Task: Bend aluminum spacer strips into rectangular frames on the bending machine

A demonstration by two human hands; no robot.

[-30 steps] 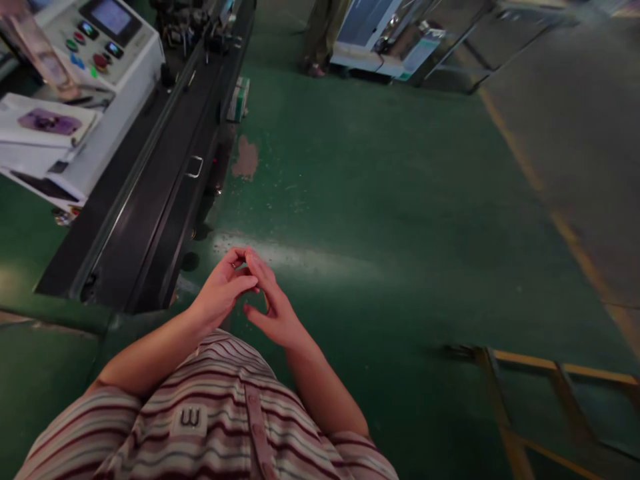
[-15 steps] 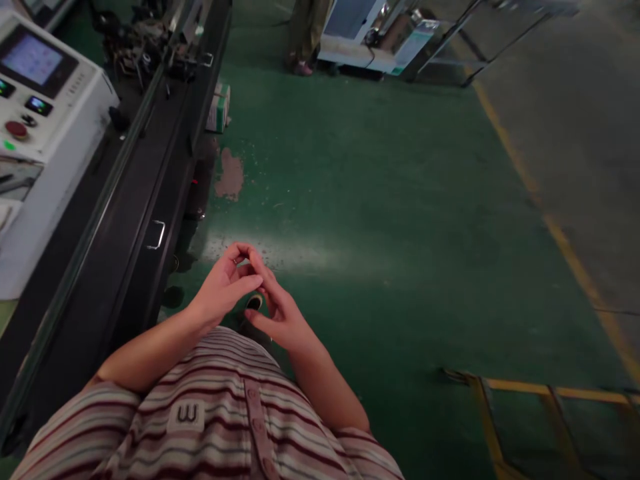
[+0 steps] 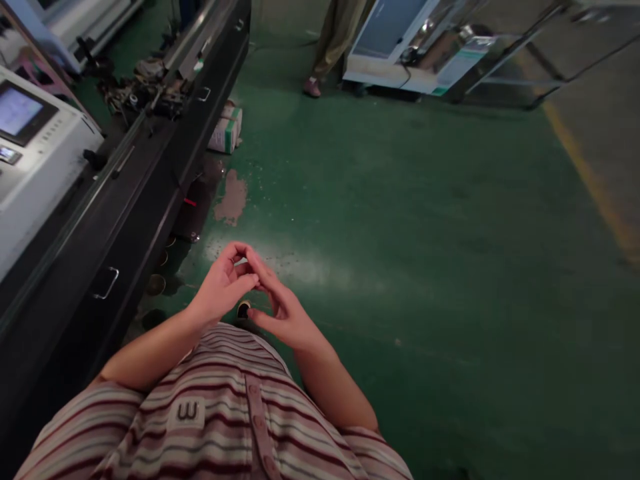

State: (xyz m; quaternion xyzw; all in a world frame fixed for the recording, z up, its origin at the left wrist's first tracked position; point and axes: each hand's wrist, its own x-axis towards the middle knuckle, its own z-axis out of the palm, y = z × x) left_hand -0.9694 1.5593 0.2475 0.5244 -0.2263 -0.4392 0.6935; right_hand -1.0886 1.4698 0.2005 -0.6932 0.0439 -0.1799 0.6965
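My left hand [image 3: 220, 287] is in front of my striped shirt [image 3: 220, 400], its fingers loosely bent and a ring on one of them. Its fingertips and thumb touch the fingers of my right hand [image 3: 285, 313]. The right hand has its fingers stretched out and its thumb held apart. I see nothing held in either hand; the spot where the fingers meet is partly covered. Below them, the tip of a dark shoe [image 3: 243, 309] shows against the green floor [image 3: 400, 233].
On the left runs a long black machine bed [image 3: 145, 193] with metal handles, beside a white control panel [image 3: 45, 147] with a screen. A box [image 3: 226, 130] stands on the floor along it. Farther off are a person's legs [image 3: 335, 47], a wheeled cabinet [image 3: 390, 70] and a metal-framed cart [image 3: 505, 73].
My view has shifted forward and turned: the machine handle and floor patch sit lower, and the yellow frame at lower right has left the picture. Both hands keep the same touching pose.
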